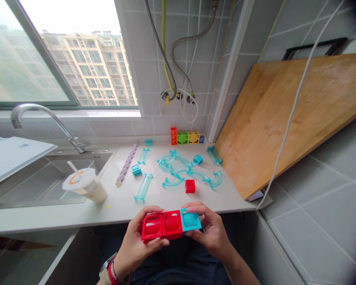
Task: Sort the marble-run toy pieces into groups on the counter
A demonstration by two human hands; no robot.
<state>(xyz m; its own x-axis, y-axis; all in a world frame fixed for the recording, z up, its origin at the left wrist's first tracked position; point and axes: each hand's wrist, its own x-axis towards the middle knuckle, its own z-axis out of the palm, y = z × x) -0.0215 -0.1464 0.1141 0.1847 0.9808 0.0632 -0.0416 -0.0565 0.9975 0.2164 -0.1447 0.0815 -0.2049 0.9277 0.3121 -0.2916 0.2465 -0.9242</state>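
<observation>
Just in front of the counter's edge, my left hand (138, 237) grips a pair of joined red toy blocks (162, 226) by their left end. A blue block (191, 220) sits against the right end of the red pair, pinched between the fingers and thumb of my right hand (210, 231). The three blocks form one row, though I cannot tell whether the blue one is fully locked on. Beyond my hands, a single red block (190, 186) lies on the counter, with blue blocks (136, 170) and clear blue track pieces (143, 187) around it.
A lidded drink cup (87, 186) with a straw stands beside the sink (52, 202) at left. A patterned purple strip (127, 165) lies on the counter (121, 206). Coloured blocks (182, 137) line the back wall. A large wooden board (290, 118) leans at right, a white cable before it.
</observation>
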